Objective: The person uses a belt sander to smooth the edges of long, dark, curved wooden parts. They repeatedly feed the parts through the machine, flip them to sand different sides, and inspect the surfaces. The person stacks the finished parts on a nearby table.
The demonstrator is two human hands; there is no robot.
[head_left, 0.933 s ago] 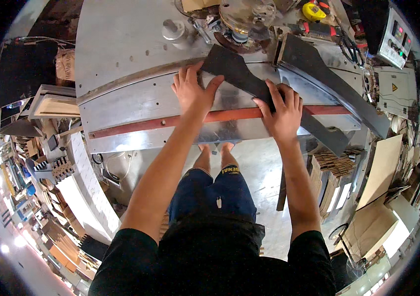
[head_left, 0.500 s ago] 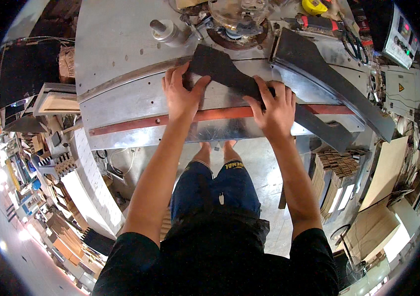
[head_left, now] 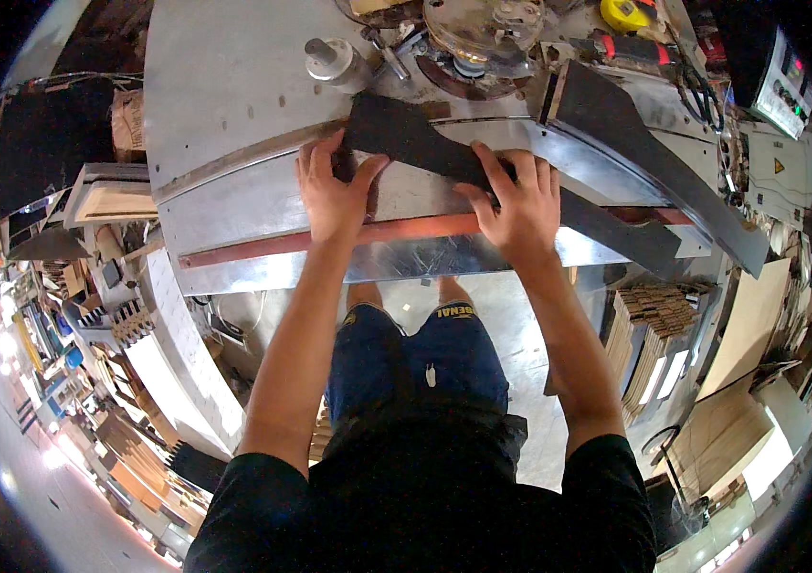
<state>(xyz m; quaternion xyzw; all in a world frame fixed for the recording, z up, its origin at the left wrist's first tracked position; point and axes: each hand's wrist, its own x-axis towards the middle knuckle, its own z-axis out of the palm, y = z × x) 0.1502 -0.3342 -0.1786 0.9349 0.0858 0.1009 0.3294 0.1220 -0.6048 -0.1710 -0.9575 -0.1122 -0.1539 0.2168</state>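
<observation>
While both palms press flat on a long dark cut panel (head_left: 444,158), the left hand (head_left: 334,196) lies on its broad left end with fingers spread, and the right hand (head_left: 516,205) lies near its middle, fingers spread and hooked over the far edge. That panel rests on the grey metal machine table (head_left: 234,105), its narrow tail (head_left: 625,229) running right past the table's near edge, where a red strip (head_left: 406,229) runs along the front. Bare table lies open to the left of the hands; behind them a round spindle head (head_left: 482,33) and a short metal post (head_left: 329,59) crowd the far side. Two dark panels show: the held one and a second (head_left: 635,134) lying just beyond it to the right. Below right, a stack of thin wooden boards (head_left: 654,334) stands on the floor.
</observation>
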